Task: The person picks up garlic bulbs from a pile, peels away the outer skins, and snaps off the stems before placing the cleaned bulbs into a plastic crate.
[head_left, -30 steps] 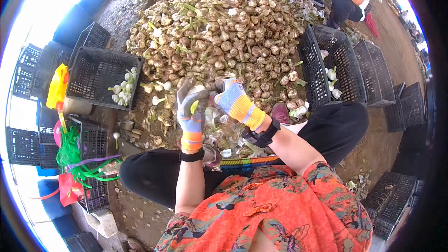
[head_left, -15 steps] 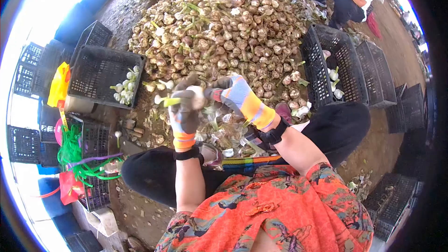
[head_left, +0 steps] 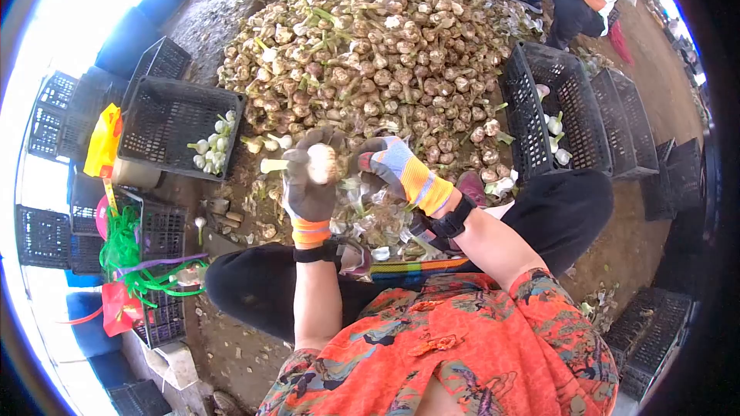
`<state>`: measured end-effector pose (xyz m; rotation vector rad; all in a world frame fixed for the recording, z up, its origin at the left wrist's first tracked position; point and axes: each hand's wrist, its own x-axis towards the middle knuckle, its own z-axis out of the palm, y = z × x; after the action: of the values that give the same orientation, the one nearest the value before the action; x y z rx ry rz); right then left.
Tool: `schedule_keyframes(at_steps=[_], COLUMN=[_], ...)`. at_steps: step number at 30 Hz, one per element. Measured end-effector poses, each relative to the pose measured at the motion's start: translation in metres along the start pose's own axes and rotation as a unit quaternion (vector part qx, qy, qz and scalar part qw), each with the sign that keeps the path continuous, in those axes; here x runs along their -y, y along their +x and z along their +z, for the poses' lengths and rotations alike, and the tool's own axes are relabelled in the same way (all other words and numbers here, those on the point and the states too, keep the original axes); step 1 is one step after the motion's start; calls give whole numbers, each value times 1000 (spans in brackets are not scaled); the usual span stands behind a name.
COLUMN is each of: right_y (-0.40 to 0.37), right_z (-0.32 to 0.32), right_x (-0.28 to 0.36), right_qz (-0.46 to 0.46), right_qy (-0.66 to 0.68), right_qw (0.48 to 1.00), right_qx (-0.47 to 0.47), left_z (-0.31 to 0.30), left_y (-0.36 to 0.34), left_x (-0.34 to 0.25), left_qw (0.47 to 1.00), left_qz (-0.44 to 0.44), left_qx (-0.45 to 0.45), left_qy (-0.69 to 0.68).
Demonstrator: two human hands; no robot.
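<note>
A pale garlic bulb (head_left: 323,164) was gripped in the gloved left hand (head_left: 305,187), its stem (head_left: 273,166) pointed left, before a heap of garlic (head_left: 378,69). The gloved right hand (head_left: 393,168) was held curled just beside the bulb; its grasp could not be told. White bulbs (head_left: 215,148) were contained in a black crate (head_left: 162,118).

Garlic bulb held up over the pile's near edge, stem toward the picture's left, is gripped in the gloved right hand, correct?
Wrong hand: the head view shows the gloved left hand gripping that garlic bulb, its stem toward the picture's left.
</note>
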<state>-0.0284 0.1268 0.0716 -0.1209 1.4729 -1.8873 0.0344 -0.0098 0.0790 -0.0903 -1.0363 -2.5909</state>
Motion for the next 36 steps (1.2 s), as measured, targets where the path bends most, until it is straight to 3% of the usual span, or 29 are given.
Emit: schedule_keyframes(at_steps=[1, 3, 4, 5, 7, 8, 9, 11, 13, 15, 16, 18, 23, 25, 27, 28, 29, 31, 32, 34, 35, 36], right_y=[-1, -7, -6, -7, -7, -5, -2, 5, 16, 21, 19, 7, -3, -8, -4, -10, -18, -14, -7, 7, 1, -4], right_z=[2, -3, -1, 2, 5, 2, 0, -3, -5, -9, -5, -1, 10, 13, 14, 16, 17, 9, 5, -2, 5, 10], right_x=[3, 15, 17, 19, 23, 22, 21, 14, 2, -6, -2, 3, -1, -9, -39, -57, -61, -66, -72, -85, -61, -35], right_qz=[-11, 11, 9, 7, -12, 1, 15, 26, 2, 6, 10, -5, 12, 37, 99, -42, -18, 41, 41, -135, -135, -172], right_qy=[24, 2, -16, -33, -25, -31, -37, -72, -156, -158, -160, -100, 17, -37, -138, -204, -285, -533, -535, -476, -476, -259], right_qw=[999, 1000, 1000, 999, 1000, 999, 999, 997, 986, 986, 985, 994, 1000, 999, 985, 977, 956, 830, 828, 867, 867, 950], right_qx=[-30, 15, 19, 21, -14, -17, -18, -12, -54, -56, -56, -36, 21, 4, 6, 47, 63, 161, 165, -54, -54, -41], left_z=[-1, -2, -9, -12, -12, -4, -13, -11, -10, -9, -8, -17, 7, 7, -5, -9, -9, -5, -2, -5, -6, -9], left_y=[0, -1, 5, 1, 0, -2, -1, 2, 2, 0, -4, -8, -6, -5, -2, 2, 5, 6, 4, 3, 3, 3], left_x=[-1, -1, -2, 0, -2, -7, -3, -2, -3, -2, 0, 14, 10, 13, 18, 16, 12, 6, 3, 2, 3, 3], left_qw=[1000, 997, 998, 990, 930, 961, 901, 839, 810, 779, 873, 987, 999, 999, 983, 984, 984, 979, 976, 976, 975, 975], left_qz=[2, 63, -2, -11, 80, -20, 69, 154, 161, 167, 106, 7, 15, 27, 56, 64, 67, 54, 45, 39, 30, 29], left_qx=[0, 3, -16, -22, 63, 37, 86, 156, 168, 182, 133, -21, -11, -8, -55, -15, -16, -45, -72, -64, -52, -46], left_qy=[1, 47, 60, 137, 353, 274, 420, 498, 538, 576, 457, 161, 32, -16, -165, -166, -165, -194, -198, -205, -212, -216])
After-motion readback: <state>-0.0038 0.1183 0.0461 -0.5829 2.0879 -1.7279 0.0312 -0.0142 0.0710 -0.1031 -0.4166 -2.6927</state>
